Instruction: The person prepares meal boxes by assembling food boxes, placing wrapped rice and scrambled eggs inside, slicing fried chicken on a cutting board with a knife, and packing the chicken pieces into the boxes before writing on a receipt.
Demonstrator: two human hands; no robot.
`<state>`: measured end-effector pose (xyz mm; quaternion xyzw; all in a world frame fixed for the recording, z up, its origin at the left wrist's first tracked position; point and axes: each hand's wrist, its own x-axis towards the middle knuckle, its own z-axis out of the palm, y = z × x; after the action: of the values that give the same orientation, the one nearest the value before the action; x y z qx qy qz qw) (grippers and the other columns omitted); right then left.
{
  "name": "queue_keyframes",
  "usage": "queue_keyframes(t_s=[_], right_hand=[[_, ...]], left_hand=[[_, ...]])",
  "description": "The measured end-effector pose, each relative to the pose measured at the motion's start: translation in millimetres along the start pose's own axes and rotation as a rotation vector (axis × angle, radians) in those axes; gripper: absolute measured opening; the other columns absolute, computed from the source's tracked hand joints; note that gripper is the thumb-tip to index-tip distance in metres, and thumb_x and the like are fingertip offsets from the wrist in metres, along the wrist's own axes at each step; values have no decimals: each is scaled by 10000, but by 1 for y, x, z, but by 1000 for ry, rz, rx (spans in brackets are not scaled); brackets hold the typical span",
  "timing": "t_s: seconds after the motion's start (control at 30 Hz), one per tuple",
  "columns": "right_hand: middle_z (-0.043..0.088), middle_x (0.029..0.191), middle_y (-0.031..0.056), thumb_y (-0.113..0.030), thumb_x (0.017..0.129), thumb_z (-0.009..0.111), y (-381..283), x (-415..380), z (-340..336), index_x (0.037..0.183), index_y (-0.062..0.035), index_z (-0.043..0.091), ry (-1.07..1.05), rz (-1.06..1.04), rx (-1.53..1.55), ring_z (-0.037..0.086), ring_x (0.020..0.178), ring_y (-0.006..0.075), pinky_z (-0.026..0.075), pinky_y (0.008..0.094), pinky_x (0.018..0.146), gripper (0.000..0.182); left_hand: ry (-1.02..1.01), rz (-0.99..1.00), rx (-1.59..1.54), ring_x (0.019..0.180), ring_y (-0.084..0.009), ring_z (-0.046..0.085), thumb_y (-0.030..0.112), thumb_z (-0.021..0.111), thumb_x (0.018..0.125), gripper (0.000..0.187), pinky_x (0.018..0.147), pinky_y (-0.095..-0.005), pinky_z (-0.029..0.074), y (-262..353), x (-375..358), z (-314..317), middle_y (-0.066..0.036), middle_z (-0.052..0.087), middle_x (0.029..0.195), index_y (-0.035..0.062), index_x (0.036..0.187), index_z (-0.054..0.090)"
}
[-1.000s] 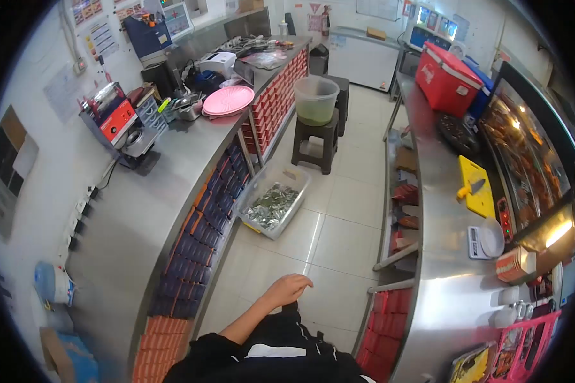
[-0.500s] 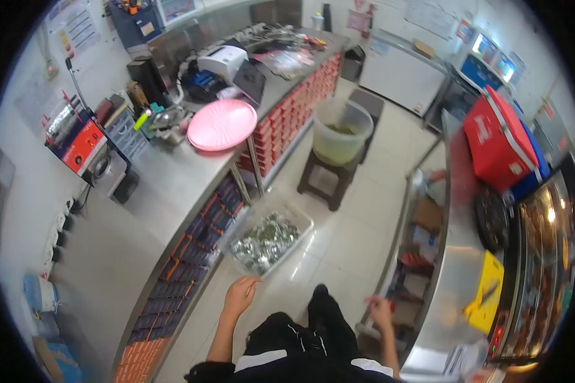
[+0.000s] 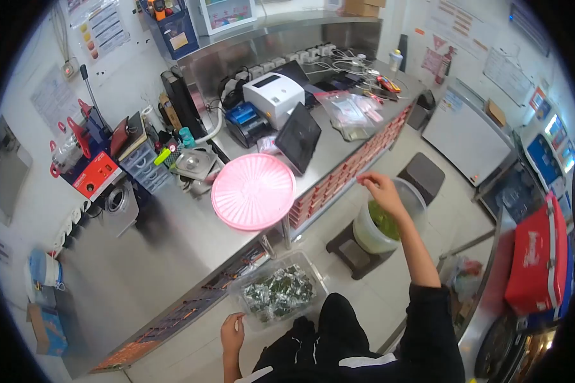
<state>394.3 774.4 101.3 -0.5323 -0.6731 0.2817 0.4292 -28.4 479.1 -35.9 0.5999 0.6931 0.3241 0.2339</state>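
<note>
My right hand (image 3: 378,190) reaches forward over the near rim of a translucent bucket (image 3: 410,191), fingers loosely bent and apart, holding nothing I can see. Greenish contents show inside the bucket, which sits on a dark stool (image 3: 346,250). To the left of my right hand, a round pink lid (image 3: 253,191) rests on the steel counter (image 3: 191,237). My left hand (image 3: 232,332) hangs low beside a clear plastic tub (image 3: 244,305) on the floor, its fingers slightly curled and empty. In the tub lie green leafy bits and crumpled foil (image 3: 278,295).
A printer (image 3: 275,97), a tablet (image 3: 299,138) and plastic bags (image 3: 348,110) occupy the counter ahead. Another dark stool (image 3: 423,173) stands behind the bucket. On the right are a red cooler (image 3: 538,255) and a metal counter edge. A white chest freezer (image 3: 469,134) stands at the back.
My right hand has risen from low at my side to out over the bucket. My body has moved forward, closer to the tub and bucket, and the view has swung left.
</note>
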Motion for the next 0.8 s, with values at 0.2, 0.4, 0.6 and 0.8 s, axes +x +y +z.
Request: queue_keyframes(t_s=[0.2,0.4,0.6,0.8], right_hand=[[643,891,56,-160,866,467,88,251,27,1009,-1,619,-276,42,84,580,805,132,448,249,741,262],[616,1057,40,-376,807,541,180,435,105,1072,-110,619,-476,431,35,528,1032,167,388,438,853,384],[607,1048,58,-464,771,595,205,468,161,1117,-111,551,-987,683,333,526,1028,193,355,490,866,496],[619,761,67,-222,840,607,205,475,174,976,16,545,-1018,598,568,611,612,145,518,269,532,281]], left_hand=[[95,-106,33,820,-321,598,15,514,803,128,727,-364,464,40,83,61,-160,615,872,17,886,612],[251,-428,122,795,-293,618,1,527,783,117,733,-349,475,87,84,121,-153,630,825,1,847,624],[123,-623,104,932,-343,575,114,449,886,237,830,-386,448,177,130,125,-173,621,995,-25,983,614],[142,-629,113,932,-351,569,118,454,884,233,836,-389,443,179,160,138,-182,613,1000,-15,991,613]])
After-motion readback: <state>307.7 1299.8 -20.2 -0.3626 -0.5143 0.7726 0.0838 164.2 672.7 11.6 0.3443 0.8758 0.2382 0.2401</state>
